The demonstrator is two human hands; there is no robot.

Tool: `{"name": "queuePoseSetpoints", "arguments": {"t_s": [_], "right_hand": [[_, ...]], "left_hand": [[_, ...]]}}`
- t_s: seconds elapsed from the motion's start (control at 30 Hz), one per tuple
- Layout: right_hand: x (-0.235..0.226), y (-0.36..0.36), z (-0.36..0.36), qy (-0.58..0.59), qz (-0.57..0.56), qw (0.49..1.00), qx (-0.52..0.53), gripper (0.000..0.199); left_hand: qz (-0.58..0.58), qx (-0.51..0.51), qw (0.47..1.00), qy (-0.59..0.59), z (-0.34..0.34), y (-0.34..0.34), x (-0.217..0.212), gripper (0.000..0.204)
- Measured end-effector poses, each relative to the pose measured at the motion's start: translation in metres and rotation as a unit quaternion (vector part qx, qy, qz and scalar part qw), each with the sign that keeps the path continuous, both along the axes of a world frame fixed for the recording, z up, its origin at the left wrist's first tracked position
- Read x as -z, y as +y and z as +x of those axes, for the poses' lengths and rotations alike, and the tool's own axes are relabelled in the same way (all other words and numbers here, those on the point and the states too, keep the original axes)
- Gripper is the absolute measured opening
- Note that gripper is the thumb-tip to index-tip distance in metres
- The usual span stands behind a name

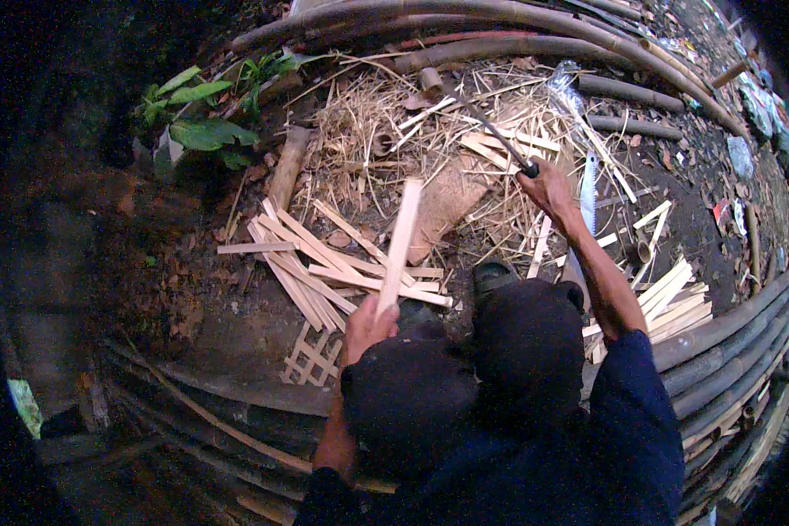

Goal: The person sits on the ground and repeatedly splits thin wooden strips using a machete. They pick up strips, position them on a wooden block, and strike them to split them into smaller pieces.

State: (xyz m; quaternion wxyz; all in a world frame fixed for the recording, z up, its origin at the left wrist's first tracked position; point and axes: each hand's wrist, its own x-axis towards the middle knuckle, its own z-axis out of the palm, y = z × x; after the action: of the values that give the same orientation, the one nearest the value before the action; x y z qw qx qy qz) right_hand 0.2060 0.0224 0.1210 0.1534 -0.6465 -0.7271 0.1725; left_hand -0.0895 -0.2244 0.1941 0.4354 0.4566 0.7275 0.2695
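My left hand point(370, 330) is closed around the lower end of a flat pale bamboo slat point(401, 241), which stands tilted up in front of my knees. My right hand point(550, 188) grips the black handle of a long knife point(491, 128), its narrow dark blade slanting up and to the left, apart from the slat. Beyond the slat lies a brown wooden block point(444, 209). A loose pile of pale slats point(302, 263) spreads beside my left hand, and a small slat lattice point(312, 356) lies just below it.
A saw point(589, 195) stands near my right forearm. More cut slats point(675, 302) lie at the right. Shavings point(355, 131) cover the ground ahead. Bamboo poles point(517, 48) run across the back, and others point(719, 368) lie close behind at the right. A leafy plant point(206, 131) grows at the far left.
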Motion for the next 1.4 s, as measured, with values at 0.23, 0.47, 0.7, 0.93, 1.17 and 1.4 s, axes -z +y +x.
{"name": "queuePoseSetpoints", "arguments": {"t_s": [0.23,0.47,0.7,0.93,1.17,1.4], "right_hand": [[0.0,-0.087,-0.062,-0.038,0.069,0.958,-0.277,0.038],[0.033,0.006,0.023,0.011,-0.013,1.0,-0.001,0.039],[0.039,-0.07,-0.03,0.031,0.029,0.991,-0.128,0.033],[0.086,-0.037,0.015,-0.062,-0.126,0.99,0.007,0.052],[0.08,-0.107,-0.038,0.16,-0.01,0.985,-0.061,0.054],[0.038,-0.142,-0.048,0.568,-0.146,0.804,0.095,0.033]], "left_hand": [[0.093,0.001,0.992,0.084,0.009,0.03,0.015,0.022],[0.089,0.036,0.988,0.122,-0.008,-0.034,0.028,0.026],[0.029,0.045,0.998,0.021,-0.001,-0.006,0.018,0.025],[0.006,0.02,0.999,-0.038,-0.013,-0.013,0.048,0.02],[0.254,-0.128,0.946,-0.154,-0.004,0.104,0.076,0.018],[0.192,0.094,0.963,-0.166,0.119,0.183,0.095,0.032]]}}
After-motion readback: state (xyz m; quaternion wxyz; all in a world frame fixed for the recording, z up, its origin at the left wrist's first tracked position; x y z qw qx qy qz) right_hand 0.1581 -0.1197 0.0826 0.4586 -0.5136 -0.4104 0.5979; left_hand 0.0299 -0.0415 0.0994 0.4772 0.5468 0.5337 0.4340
